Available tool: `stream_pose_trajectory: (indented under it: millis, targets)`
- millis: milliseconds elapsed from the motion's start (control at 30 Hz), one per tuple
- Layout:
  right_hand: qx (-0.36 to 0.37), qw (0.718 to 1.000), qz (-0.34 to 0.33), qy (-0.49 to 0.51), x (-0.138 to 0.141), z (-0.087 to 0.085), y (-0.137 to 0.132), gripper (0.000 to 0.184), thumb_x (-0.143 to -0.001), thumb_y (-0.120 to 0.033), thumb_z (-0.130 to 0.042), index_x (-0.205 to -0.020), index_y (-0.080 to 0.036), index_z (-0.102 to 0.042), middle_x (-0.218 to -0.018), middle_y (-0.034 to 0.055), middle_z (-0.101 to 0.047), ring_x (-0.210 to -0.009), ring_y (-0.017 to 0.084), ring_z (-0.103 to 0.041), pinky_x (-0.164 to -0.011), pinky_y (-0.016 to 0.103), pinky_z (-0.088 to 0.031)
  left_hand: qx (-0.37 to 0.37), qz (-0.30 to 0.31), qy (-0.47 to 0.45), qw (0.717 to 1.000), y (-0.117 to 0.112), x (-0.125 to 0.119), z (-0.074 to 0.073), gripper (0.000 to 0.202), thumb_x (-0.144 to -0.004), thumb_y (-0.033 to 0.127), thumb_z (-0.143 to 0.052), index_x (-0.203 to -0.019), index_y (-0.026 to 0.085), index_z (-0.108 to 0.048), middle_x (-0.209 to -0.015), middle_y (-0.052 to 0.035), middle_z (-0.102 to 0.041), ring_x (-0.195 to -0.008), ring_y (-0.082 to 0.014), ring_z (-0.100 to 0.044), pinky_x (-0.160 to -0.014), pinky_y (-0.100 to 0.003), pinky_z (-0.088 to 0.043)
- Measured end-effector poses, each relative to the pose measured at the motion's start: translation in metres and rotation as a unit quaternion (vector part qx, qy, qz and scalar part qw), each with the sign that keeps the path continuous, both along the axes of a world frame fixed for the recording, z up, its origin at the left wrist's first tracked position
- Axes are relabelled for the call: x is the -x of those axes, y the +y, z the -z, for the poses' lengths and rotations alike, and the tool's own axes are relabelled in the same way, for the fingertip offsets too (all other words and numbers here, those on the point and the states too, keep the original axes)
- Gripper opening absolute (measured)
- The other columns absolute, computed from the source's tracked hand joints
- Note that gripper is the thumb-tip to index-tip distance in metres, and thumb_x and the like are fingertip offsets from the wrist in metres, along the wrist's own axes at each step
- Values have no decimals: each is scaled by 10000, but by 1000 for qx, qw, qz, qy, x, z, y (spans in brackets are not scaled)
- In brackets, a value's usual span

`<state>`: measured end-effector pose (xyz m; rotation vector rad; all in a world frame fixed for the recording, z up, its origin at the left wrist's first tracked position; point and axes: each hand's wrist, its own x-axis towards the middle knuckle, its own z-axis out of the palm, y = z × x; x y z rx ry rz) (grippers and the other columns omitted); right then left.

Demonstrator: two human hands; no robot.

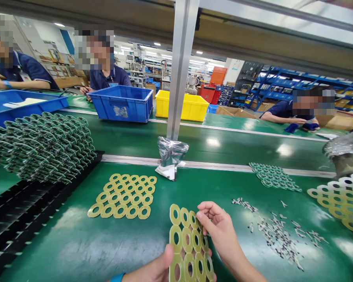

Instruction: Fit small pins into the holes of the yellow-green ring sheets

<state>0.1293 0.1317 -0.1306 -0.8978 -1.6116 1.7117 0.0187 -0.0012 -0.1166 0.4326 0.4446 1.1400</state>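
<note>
A tilted panel of joined yellow ring-shaped boards (187,239) is held up in front of me. My left hand (156,269) is closed on its lower left part, the thumb at the left edge and fingers partly hidden behind it. At the panel's upper right edge, my right hand (220,228) has its thumb and curled fingers pinched; whether a small part is also between them I cannot tell. Another yellow ring panel (126,197) lies flat to the left. Many small black-and-white parts (278,235) are scattered on the green table (76,250) to the right.
A stack of green circuit boards (44,147) stands in a black rack (29,211) at left. A silver bag (171,154) lies by the metal post (181,66). More panels lie at right. Blue (122,103) and yellow bins (194,107) stand behind, with several people seated beyond.
</note>
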Motion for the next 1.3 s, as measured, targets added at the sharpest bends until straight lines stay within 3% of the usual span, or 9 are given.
stream_pose_trajectory:
  millis: [300,567,867,1300]
  targets:
    - [-79,996,24,-39,1,-5,-7,215,-747,-366,-595,-840,-172,-587,-712,17,-515,-554,103,-460,-438,188,-395,-17,9,3,1000,0,-1,6,796,-635,684,-482,-1224,149,-455,-1238,-117,-510,-1197,-316,-392,-1046,-481,-156]
    - [-160,986,3,-56,-1,-6,-7,115,-785,-288,-555,-807,-191,-613,-729,24,-533,-635,136,-516,-512,210,-417,-7,22,14,1000,0,2,-9,783,-636,646,-526,-1234,149,-434,-1237,-131,-509,-1196,-309,-396,-1039,-470,-168]
    - [-124,990,-19,-69,-6,-13,1,190,-775,-357,-559,-814,-183,-628,-803,54,-543,-652,150,-525,-481,218,-477,-18,28,-7,999,3,5,5,819,-616,654,-532,-1255,157,-412,-1303,-105,-443,-1244,-312,-322,-1057,-457,-165]
    - [-241,959,-17,-146,-6,-17,1,200,-791,-287,-528,-630,-184,-589,-631,19,-516,-529,122,-441,-465,230,-348,-26,54,3,998,2,5,0,801,-599,632,-570,-1231,156,-440,-1243,-129,-495,-1227,-328,-342,-1047,-486,-148]
